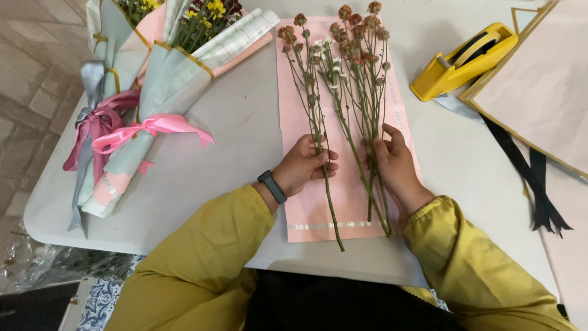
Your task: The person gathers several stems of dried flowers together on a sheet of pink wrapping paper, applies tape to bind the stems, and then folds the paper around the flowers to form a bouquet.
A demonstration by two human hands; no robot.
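Stems point(343, 116): lying lengthwise on pink paper point(306, 214) on table point(233, 122), heads fanned away. Left hand point(303, 165) curled around one stem; right hand point(395, 162) pinching the bunch, likely steadying both.

White table point(214, 122) over beige stone-tiled floor point(30, 73), evenly lit.

- The long pink wrapping paper sheet point(350, 202) looks matt and smooth.
- Left of it, the bouquets' pink satin ribbon bow point(153, 127) shines softly.
- Right of it, the yellow plastic tape dispenser point(460, 61) is glossy.
- Beneath it, the pale grey tabletop point(239, 116) looks smooth and dull.
- On it, the thin green dried flower stems point(343, 132) look rough.
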